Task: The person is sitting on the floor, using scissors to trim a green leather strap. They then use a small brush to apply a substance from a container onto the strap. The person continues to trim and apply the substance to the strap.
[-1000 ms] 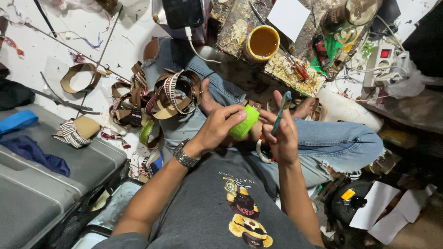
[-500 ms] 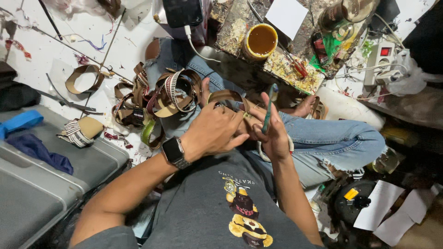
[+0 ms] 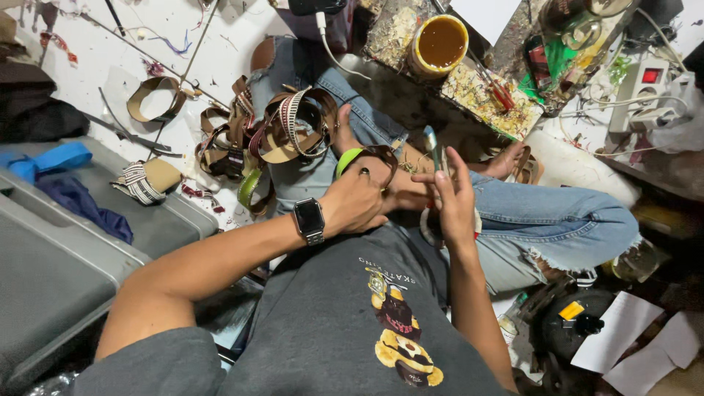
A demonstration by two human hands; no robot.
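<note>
Brown leather strap (image 3: 381,154) looped over the left hand (image 3: 359,202), fingers curled around it, lying on the lap above the jeans (image 3: 543,213). Green band (image 3: 347,160) touching the strap on its left edge, partly hidden by the hand. Ring on one left finger; dark wristwatch (image 3: 309,219) on the left wrist. Right hand (image 3: 451,202) just beside the left, fingers pinched on a thin blue-green tool (image 3: 433,147) held upright, tip pointing away from the body. Kind of tool not clear. Both hands close together over the crossed legs, grey printed shirt (image 3: 367,323) below them.

Heap of finished straps (image 3: 271,132), brown and striped, on the left knee and the white floor beside it. Single tan loop (image 3: 150,99) farther left, well apart. Striped webbing roll (image 3: 139,183) near the grey case (image 3: 73,249); blue cloth (image 3: 59,158) on that case. Yellow tub (image 3: 438,44) of amber liquid ahead of the knees, on a stained board (image 3: 484,92). White power strip (image 3: 645,92) with red switch at the right. Papers (image 3: 623,341) at lower right.
</note>
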